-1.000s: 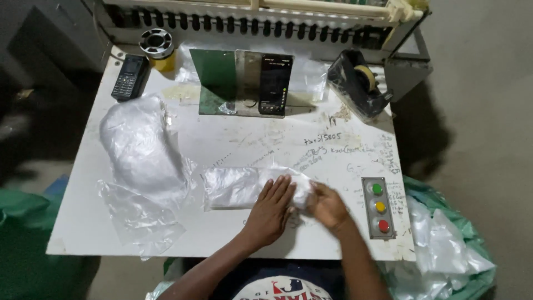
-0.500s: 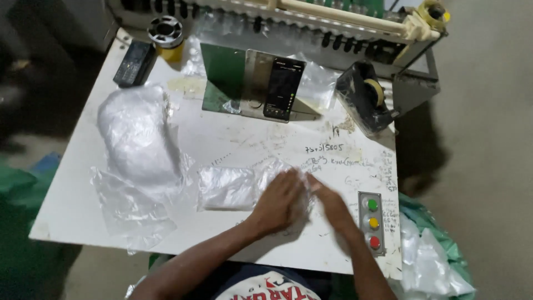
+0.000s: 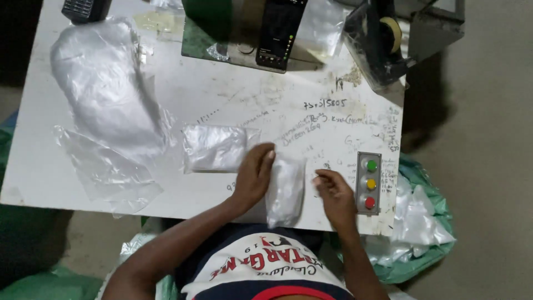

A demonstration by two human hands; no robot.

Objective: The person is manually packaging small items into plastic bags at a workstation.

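Clear plastic packet (image 3: 285,189) flat on white table (image 3: 233,94); left hand (image 3: 254,176) presses it, right hand (image 3: 335,191) beside, grip loosely curled, empty.

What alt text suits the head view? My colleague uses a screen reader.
A person's left hand presses a small clear plastic packet on a scribbled white table, right hand beside it. A second packet, piled plastic bags and a three-button box lie nearby.

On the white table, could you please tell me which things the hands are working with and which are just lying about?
In hand: left hand, right hand, folded plastic packet, flat plastic bag.
Lying about: pile of plastic bags, phone, tape dispenser, button box.
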